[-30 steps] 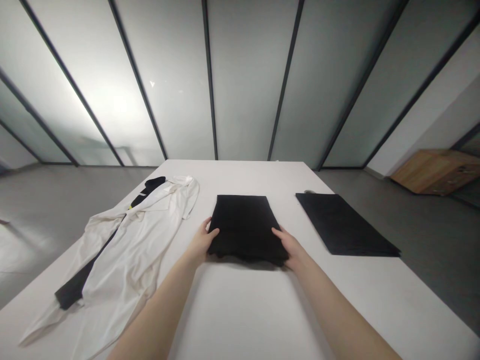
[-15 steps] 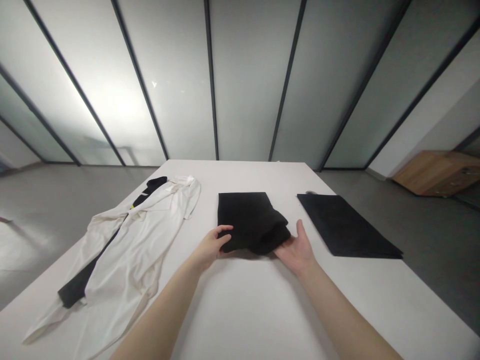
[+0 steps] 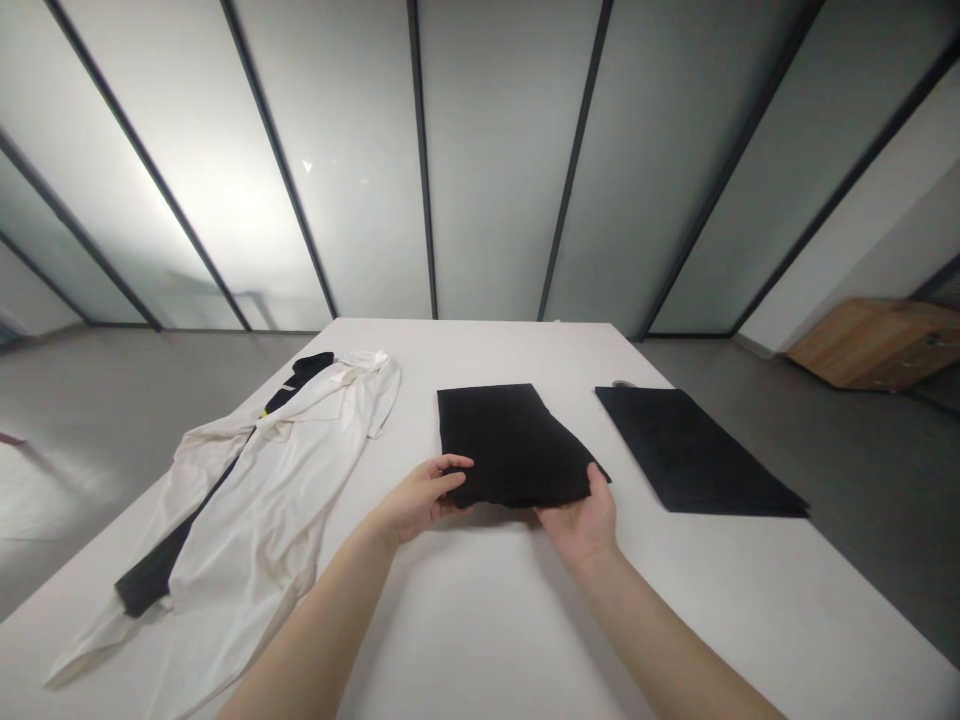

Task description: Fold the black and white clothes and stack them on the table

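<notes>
A folded black garment (image 3: 510, 440) lies at the middle of the white table, its near edge lifted slightly off the surface. My left hand (image 3: 424, 497) grips its near left corner, thumb and fingers closed around the cloth. At the near right side my right hand (image 3: 581, 515) has its fingers under the fabric and its thumb on top, pinching the edge. The garment's upper face looks fairly smooth, with its right corner sticking out beyond my right thumb. My right fingertips are hidden beneath the cloth.
A white long-sleeved garment (image 3: 255, 510) is spread along the table's left side, with a black item (image 3: 157, 570) partly under it. Flat black pieces (image 3: 690, 450) lie near the right edge, a small round object (image 3: 622, 384) behind them. A wooden cabinet (image 3: 874, 340) stands beyond.
The bunched right part of the black garment has been opened out flat toward the right. My right thumb has come down onto the cloth; my left hand has barely shifted.
</notes>
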Demonstrator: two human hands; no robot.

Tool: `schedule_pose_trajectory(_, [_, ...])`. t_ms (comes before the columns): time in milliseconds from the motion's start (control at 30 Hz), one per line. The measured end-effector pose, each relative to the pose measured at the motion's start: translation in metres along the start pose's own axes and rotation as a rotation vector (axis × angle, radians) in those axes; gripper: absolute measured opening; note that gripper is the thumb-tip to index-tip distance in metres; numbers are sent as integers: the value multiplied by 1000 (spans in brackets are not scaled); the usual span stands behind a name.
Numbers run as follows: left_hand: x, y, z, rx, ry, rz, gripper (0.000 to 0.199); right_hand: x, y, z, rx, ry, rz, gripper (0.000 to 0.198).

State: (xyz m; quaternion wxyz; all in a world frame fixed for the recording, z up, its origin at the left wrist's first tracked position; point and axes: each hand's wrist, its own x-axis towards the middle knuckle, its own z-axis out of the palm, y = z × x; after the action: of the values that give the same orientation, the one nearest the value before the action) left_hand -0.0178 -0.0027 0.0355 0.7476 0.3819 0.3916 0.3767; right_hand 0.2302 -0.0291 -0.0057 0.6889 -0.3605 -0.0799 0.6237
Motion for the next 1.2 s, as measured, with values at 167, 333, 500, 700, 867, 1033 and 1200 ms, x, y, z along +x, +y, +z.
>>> schedule_pose_trajectory(167, [-5, -2, -1, 109, -157, -170, 41, -19, 21, 13, -100, -90, 162, 40])
schedule_pose_trajectory(333, [-6, 5, -7, 112, -164, -154, 44, -23, 37, 14, -206, 32, 207, 32])
schedule_pose_trajectory(500, [-6, 1, -1, 141, -189, -127, 46, -19, 25, 14, -95, 90, 211, 30])
schedule_pose_trajectory(700, [-7, -15, 10, 214, -399, -237, 63, -18, 5, 21, -87, 84, 308, 47])
schedule_pose_trajectory(867, [-10, -13, 0, 245, -608, -366, 72, -11, 2, 18, -186, 158, 301, 42])
schedule_pose_trajectory(1033, [-8, 14, -32, 270, -357, -189, 44, -24, -11, 28, -176, 67, 288, 38])
schedule_pose_trajectory(1200, [8, 18, -53, -57, 146, 204, 29, -36, -34, 37, -195, -71, 263, 37])
